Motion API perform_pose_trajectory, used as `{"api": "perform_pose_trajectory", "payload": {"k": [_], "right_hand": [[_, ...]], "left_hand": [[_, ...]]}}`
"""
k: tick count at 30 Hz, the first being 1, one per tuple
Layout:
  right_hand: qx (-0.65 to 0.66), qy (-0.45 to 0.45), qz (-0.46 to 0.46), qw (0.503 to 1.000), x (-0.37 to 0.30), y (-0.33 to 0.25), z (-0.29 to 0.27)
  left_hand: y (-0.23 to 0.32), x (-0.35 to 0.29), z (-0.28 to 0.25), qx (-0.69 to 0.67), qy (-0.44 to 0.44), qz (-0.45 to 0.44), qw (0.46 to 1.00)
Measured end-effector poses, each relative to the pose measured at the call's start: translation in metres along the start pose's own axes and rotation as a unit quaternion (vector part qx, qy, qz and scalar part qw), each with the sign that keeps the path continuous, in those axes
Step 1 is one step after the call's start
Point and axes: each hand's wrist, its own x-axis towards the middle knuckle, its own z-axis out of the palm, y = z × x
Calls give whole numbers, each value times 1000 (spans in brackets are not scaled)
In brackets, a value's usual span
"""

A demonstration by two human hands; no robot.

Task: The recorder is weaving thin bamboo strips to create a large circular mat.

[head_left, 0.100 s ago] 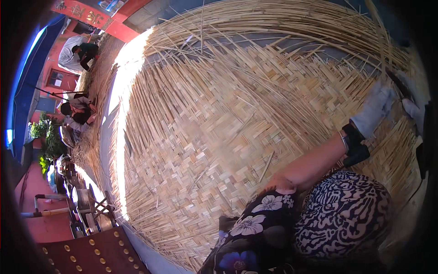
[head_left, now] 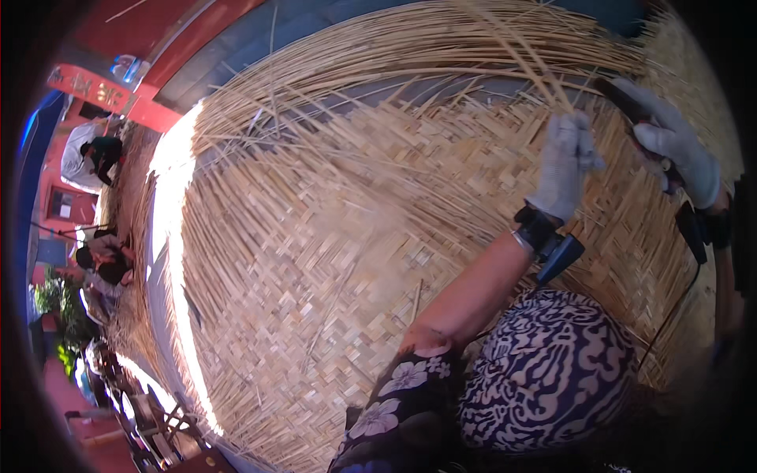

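My left hand [head_left: 561,165], in a white glove, is closed around a few long reed strips [head_left: 516,47] that rise up and to the left. To its right my gloved right hand [head_left: 682,146] grips a dark-bladed knife [head_left: 623,101], its blade pointing up and left towards the strips. The blade looks apart from the strips. Both hands are above the right part of a large woven reed mat [head_left: 315,284]. Loose split reeds [head_left: 229,213] fan out from the mat's unwoven far and left edges.
A thick bundle of long reeds [head_left: 410,39] lies along the far side. My knee in patterned cloth [head_left: 548,370] is at lower right. Two people [head_left: 102,154] crouch far left near a red wall, beside plants [head_left: 59,307] and metal-framed items [head_left: 146,418]. A bright sunlit strip [head_left: 169,181] borders the mat.
The view has shifted, and both hands appear farther left. My right hand and the knife show more fully. The held strips now lean more to the left.
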Motion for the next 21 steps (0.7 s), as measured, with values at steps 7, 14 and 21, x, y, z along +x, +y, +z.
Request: {"api": "perform_pose_trajectory", "payload": {"k": [7,14,21], "right_hand": [[-212,-68,-176,959,40,40,-11],[-473,87,-282,830,36,69,10],[-486,-1,-275,829,48,85,25]], "left_hand": [[-3,0,35,230,-82,-85,966],[-20,14,23,323,-82,-52,941],[-17,19,38,298,-110,-232,919]]}}
